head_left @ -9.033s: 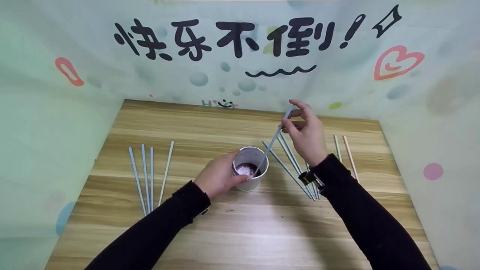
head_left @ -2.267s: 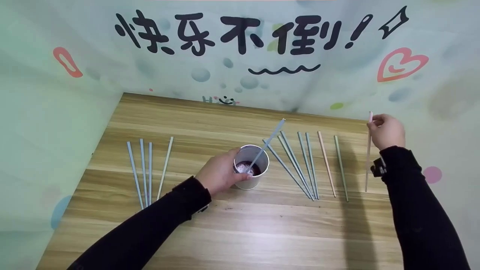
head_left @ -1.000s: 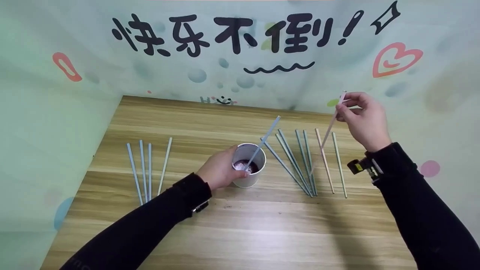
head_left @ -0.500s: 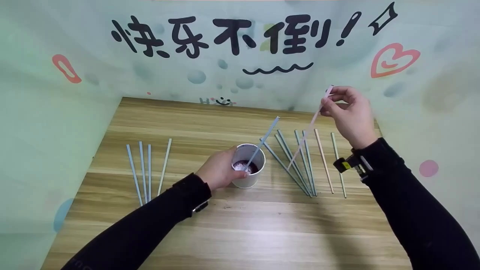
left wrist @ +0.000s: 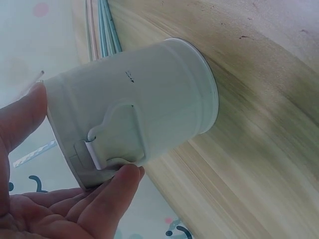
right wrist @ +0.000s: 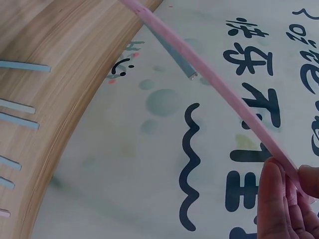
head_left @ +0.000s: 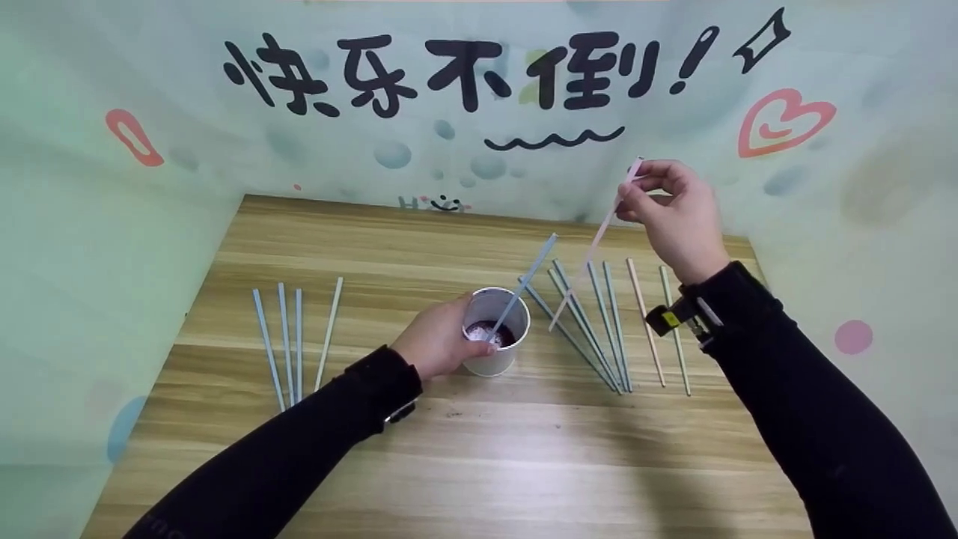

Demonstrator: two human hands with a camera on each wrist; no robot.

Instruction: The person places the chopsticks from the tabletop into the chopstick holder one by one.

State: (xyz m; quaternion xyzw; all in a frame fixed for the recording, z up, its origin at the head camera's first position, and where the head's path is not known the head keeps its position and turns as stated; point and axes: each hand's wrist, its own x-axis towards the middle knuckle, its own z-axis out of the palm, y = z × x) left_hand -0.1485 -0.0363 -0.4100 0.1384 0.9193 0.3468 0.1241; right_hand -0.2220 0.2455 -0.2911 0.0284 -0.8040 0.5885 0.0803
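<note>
My left hand (head_left: 438,340) holds a small white metal bucket (head_left: 495,365) by its rim, thumb over the near edge. The left wrist view shows the bucket's side (left wrist: 172,89) with a handle lug, and curled fingers (left wrist: 112,201) at the rim. A blue straw (head_left: 526,281) leans in the bucket above a dark and whitish bottom. My right hand (head_left: 685,221) pinches a pink straw (head_left: 595,247) near its top. That straw slants down left, its lower end right of the bucket. In the right wrist view, thumb and fingers (right wrist: 273,194) grip the pink straw (right wrist: 214,78).
Several bluish and greenish straws (head_left: 608,322), a peach straw (head_left: 646,322) and a green straw (head_left: 675,329) lie right of the bucket. Blue straws (head_left: 299,344) and a pale green straw (head_left: 329,329) lie on the left. A printed cloth (head_left: 329,157) surrounds the wooden table (head_left: 509,479).
Nine seconds ago the right hand held the blue straw in the bucket; it has since let go. It picked up the pink straw at far right and carried it left towards the bucket.
</note>
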